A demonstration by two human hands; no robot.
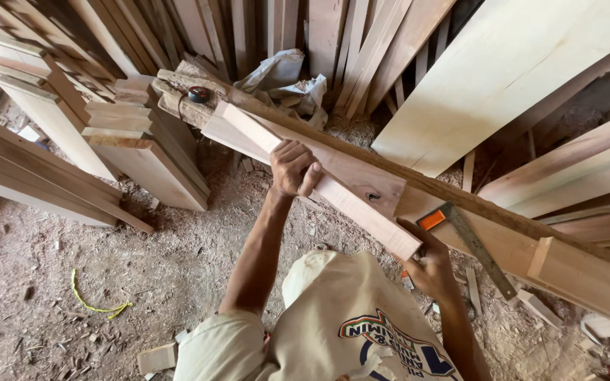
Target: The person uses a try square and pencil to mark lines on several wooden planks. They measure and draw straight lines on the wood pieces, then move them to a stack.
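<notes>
1. The left hand (294,168) has its grip clamped on the upper edge of a pale plank (319,185), which lies on the slant from upper left to centre of the frame, across a wider reddish board (361,185).
2. The right hand (432,267), lower right of centre, is at the plank's cut end; its fingers are hidden behind the wood, so I cannot tell whether that grip is together or apart.
3. Risk: the plank rests on stacked boards, not on a level bench, and could slide down along the slant if the left grip slackens.
4. Risk: the try square (469,243), with its orange handle, lies loose on the long board (531,247) just beside the right hand; a knock from the plank's end could send it to the floor (107,282).
5. Risk: rough sawn edges could give splinters to bare palms.
6. Risk: offcuts and sawdust on the floor make loose footing.
7. Counts: two hands, one plank held, one try square, one tape measure (198,94) at upper left on a rough beam, one crumpled sack (284,81) at top centre, one yellow cord (97,300) at lower left. Leaning boards are too many to count.
</notes>
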